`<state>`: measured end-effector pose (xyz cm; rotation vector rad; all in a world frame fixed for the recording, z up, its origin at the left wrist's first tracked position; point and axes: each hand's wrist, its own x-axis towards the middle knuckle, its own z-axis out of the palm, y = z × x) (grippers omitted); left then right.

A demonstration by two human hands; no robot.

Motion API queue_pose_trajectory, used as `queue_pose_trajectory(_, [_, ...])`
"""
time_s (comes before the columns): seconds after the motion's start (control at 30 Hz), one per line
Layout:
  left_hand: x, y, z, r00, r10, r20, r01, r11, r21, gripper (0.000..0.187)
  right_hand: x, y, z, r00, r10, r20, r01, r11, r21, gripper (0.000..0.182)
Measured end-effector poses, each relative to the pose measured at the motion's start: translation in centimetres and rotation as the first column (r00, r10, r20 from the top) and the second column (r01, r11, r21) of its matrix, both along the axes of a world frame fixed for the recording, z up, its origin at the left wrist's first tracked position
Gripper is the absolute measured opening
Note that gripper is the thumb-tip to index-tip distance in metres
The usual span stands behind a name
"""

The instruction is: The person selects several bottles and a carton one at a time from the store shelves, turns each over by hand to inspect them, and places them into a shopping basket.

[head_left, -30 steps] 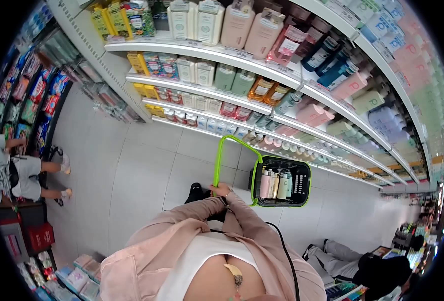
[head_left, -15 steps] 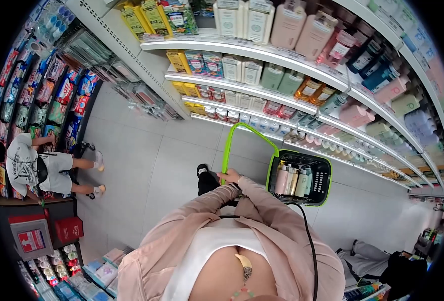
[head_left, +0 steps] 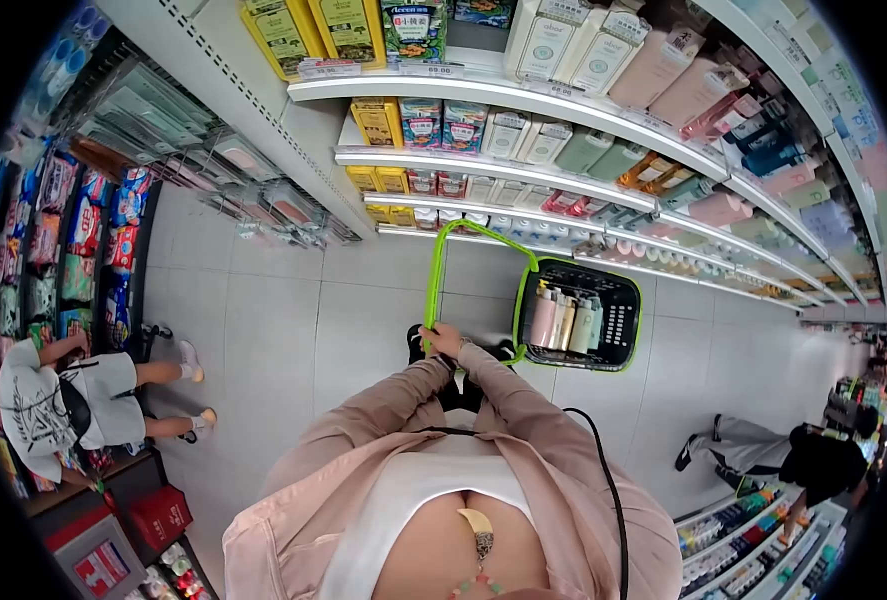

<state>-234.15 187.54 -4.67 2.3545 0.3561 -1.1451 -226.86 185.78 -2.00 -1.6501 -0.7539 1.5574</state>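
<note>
A black shopping basket (head_left: 618, 345) with a green rim stands tilted out to the right of my legs on its long green handle (head_left: 433, 275). Several pump bottles, pink, cream and pale green (head_left: 563, 322), are grouped inside it. In front of my body my two hands meet at the near end of that handle. My right hand (head_left: 449, 340) is closed there, with a bracelet at its wrist. Beside it my left hand (head_left: 428, 338), partly covered, is also closed round the handle end.
Shelves (head_left: 523, 165) of boxed and bottled toiletries run along the front and right. At left, a person in a white shirt (head_left: 38, 400) faces a rack of packets (head_left: 83, 240). Another person in dark clothes (head_left: 818, 465) is at the lower right by more shelves (head_left: 733, 540). Grey tiles (head_left: 273, 320) cover the floor.
My hands and the basket have shifted slightly left and up in view. The front shelves appear nearer. The person at the lower right now shows more fully.
</note>
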Motion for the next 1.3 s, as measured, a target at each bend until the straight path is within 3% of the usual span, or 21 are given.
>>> queue_pose_trajectory(0.03, [-0.6, 0.5, -0.3, 1.000, -0.015, -0.011, 0.015, 1.000, 0.012, 0.028, -0.5, 0.3, 0.2, 1.000, -0.013, 0.001, 0.013, 1.000, -0.005, 0.031])
queue_pose_trajectory(0.1, [-1.8, 1.2, -1.0, 0.998, -0.044, -0.035, 0.045, 0.998, 0.048, 0.028, -1.5, 0.7, 0.5, 0.984, -0.031, -0.176, 0.058, 0.987, 0.151, 0.028])
queue_pose_trajectory(0.13, [-2.5, 1.9, -1.6, 0.996, -0.063, -0.056, 0.067, 0.995, 0.080, 0.027, -1.7, 1.0, -2.5, 0.999, 0.034, 0.034, -0.040, 0.975, 0.219, 0.026])
queue_pose_trajectory(0.17, [-3.3, 2.8, -2.7, 0.993, -0.087, -0.082, 0.097, 0.988, 0.118, 0.027, -1.8, 1.4, -2.2, 0.999, 0.035, 0.031, -0.041, 0.974, 0.224, 0.026])
queue_pose_trajectory(0.23, [-4.7, 5.0, -4.3, 0.978, -0.148, -0.147, 0.176, 0.963, 0.204, 0.027, -0.6, 1.9, -1.4, 0.964, -0.074, -0.254, 0.105, 0.988, 0.113, 0.027])
queue_pose_trajectory(0.27, [-5.0, 6.4, -2.5, 0.969, -0.179, -0.168, 0.216, 0.948, 0.235, 0.027, 0.7, 1.8, -0.5, 0.964, -0.028, -0.264, 0.023, 1.000, -0.019, 0.029])
queue_pose_trajectory(0.3, [-5.2, 7.1, -0.6, 0.965, -0.194, -0.177, 0.233, 0.941, 0.243, 0.026, 1.7, 1.6, 0.4, 0.965, -0.019, -0.262, 0.017, 1.000, -0.012, 0.029])
queue_pose_trajectory(0.37, [-5.2, 8.7, 6.1, 0.948, -0.244, -0.206, 0.293, 0.921, 0.257, 0.024, 3.6, 1.0, 0.6, 0.954, -0.112, -0.278, 0.021, 0.950, -0.313, 0.033])
queue_pose_trajectory(0.4, [-5.7, 9.0, 5.6, 0.949, -0.238, -0.206, 0.288, 0.919, 0.267, 0.024, 4.5, 0.6, 0.2, 0.955, -0.105, -0.277, 0.017, 0.953, -0.303, 0.033])
queue_pose_trajectory(0.47, [-7.4, 9.5, 3.0, 0.983, -0.124, -0.137, 0.177, 0.836, 0.519, 0.024, 6.4, -0.3, -1.0, 0.933, -0.234, -0.272, 0.111, 0.909, -0.402, 0.034])
queue_pose_trajectory(0.6, [-10.0, 10.9, 0.5, 0.996, 0.054, -0.074, -0.003, 0.825, 0.565, 0.024, 10.1, -1.3, 1.8, 0.863, -0.393, -0.317, 0.243, 0.874, -0.422, 0.028])
queue_pose_trajectory(0.67, [-10.9, 10.6, 0.8, 0.986, 0.155, 0.060, -0.155, 0.726, 0.670, 0.024, 11.1, -1.9, 1.9, 0.830, -0.436, -0.349, 0.278, 0.864, -0.420, 0.029])
queue_pose_trajectory(0.77, [-10.7, 10.6, 0.9, 0.965, 0.253, 0.074, -0.235, 0.698, 0.676, 0.028, 12.6, -2.7, 1.5, 0.781, -0.489, -0.389, 0.320, 0.848, -0.423, 0.030])
queue_pose_trajectory(0.9, [-10.5, 10.8, 2.8, 0.955, 0.296, -0.029, -0.203, 0.719, 0.665, 0.034, 14.1, -3.8, -0.9, 0.680, -0.552, -0.482, 0.383, 0.829, -0.408, 0.031])
queue_pose_trajectory(1.0, [-11.1, 12.3, 2.7, 0.929, 0.371, -0.014, -0.289, 0.746, 0.600, 0.041, 15.7, -2.7, 0.7, 0.674, -0.582, -0.455, 0.405, 0.806, -0.431, 0.031])
queue_pose_trajectory(1.17, [-12.9, 13.4, 2.5, 0.936, 0.349, -0.030, -0.274, 0.781, 0.561, 0.043, 18.3, 1.0, 4.8, 0.648, -0.575, -0.499, 0.499, 0.816, -0.293, 0.026])
queue_pose_trajectory(1.23, [-13.2, 13.9, 2.0, 0.949, 0.313, -0.042, -0.240, 0.802, 0.548, 0.046, 19.0, 3.0, 6.8, 0.652, -0.591, -0.474, 0.528, 0.803, -0.276, 0.027])
queue_pose_trajectory(1.3, [-13.1, 14.7, 1.2, 0.950, 0.306, -0.056, -0.229, 0.811, 0.538, 0.047, 19.9, 5.5, 7.9, 0.824, -0.490, -0.285, 0.475, 0.871, -0.124, 0.026])
